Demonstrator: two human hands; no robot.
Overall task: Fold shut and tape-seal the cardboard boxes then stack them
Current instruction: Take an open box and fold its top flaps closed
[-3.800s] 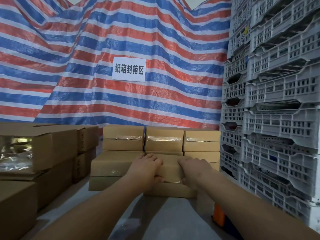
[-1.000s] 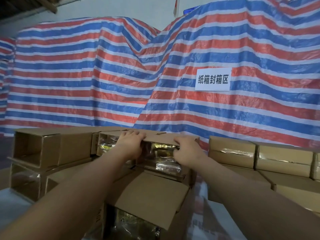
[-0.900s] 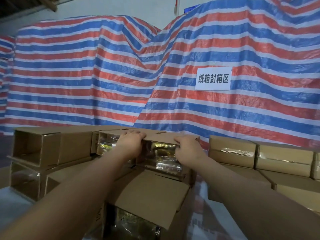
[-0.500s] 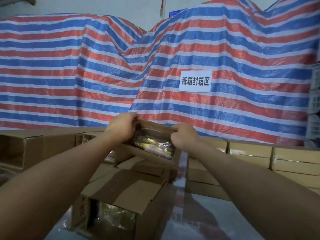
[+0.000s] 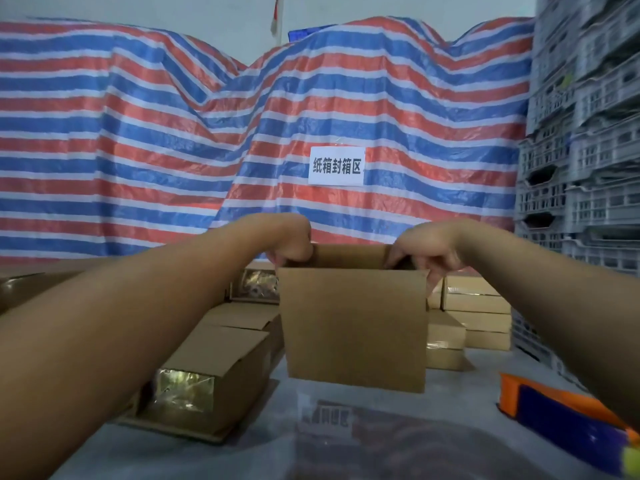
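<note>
Cardboard box (image 5: 353, 327), plain brown, centre of the frame, held upright with one flat side toward the camera and its lower edge just above or on the worktop (image 5: 242, 455); which, cannot be told. Left hand (image 5: 294, 245), fingers curled over the box's top left corner, grasping it. Right hand (image 5: 427, 252), fingers hooked over the top right corner and thumb against the near side, grasping it likewise. Open box (image 5: 211, 379), lower left of the frame, lying on its side with shiny gold packets showing through the open end and one flap flat on the worktop. Further open boxes (image 5: 256, 289) behind it, left of centre, also showing gold contents. Sealed boxes (image 5: 476, 313), right of centre behind the held box, stacked in layers with clear tape along their tops. Orange and blue object (image 5: 554, 417), lower right of the frame, lying on the worktop, partly hidden by the right forearm. Striped tarpaulin (image 5: 138, 150), red, white and blue, filling the background. White sign (image 5: 336, 166) with printed characters, fixed to the tarpaulin above the hands. Grey plastic crates (image 5: 585, 133), stacked high at the right edge.
</note>
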